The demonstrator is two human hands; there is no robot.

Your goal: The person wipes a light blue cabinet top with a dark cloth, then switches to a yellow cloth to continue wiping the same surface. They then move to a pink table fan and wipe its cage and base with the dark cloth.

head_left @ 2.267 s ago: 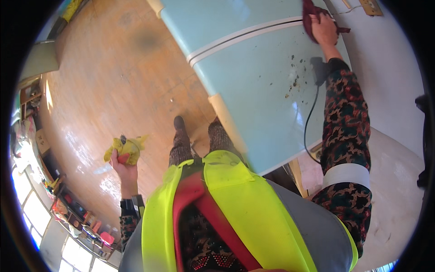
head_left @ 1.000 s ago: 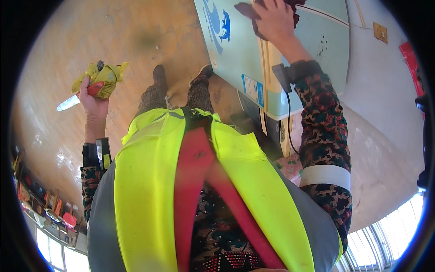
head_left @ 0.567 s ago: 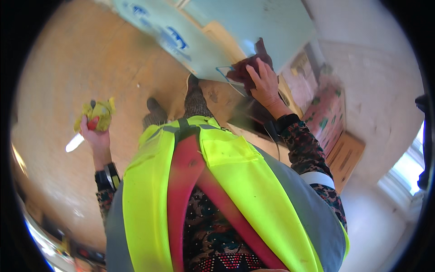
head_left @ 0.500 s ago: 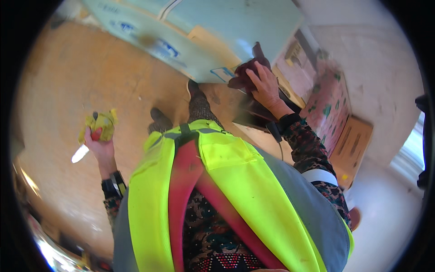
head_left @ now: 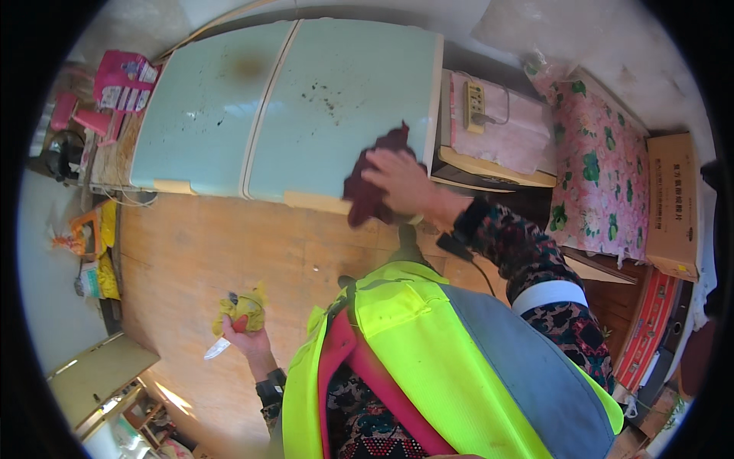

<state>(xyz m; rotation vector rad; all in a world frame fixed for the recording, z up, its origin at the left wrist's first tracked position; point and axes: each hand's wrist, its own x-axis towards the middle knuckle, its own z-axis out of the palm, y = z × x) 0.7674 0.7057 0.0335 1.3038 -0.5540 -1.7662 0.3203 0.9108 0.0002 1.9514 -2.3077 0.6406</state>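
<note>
My right hand (head_left: 401, 183) is laid over a crumpled maroon cloth (head_left: 363, 197), its fingers slightly blurred. That cloth rests at the near right edge of a pale blue two-panel surface (head_left: 283, 145), like a large appliance's doors. Dark specks are scattered on both panels. Over the floor at lower left, my left hand (head_left: 251, 343) is closed around a crumpled yellow cloth-like bundle (head_left: 254, 304). A red piece shows in that grip, and a pale blade-like piece (head_left: 217, 349) sticks out below it.
A yellow power strip (head_left: 475, 107) sits on a pink-covered box right of the panels. Beyond it are a floral-covered piece (head_left: 589, 168) and a cardboard carton (head_left: 673, 206). Pink packages (head_left: 125, 80) stand at far left. A cord hangs beside my right forearm.
The view has swung, showing the blue panels more fully. My right hand and the maroon cloth now lie over the right panel's near edge. My left hand still holds the yellow bundle.
</note>
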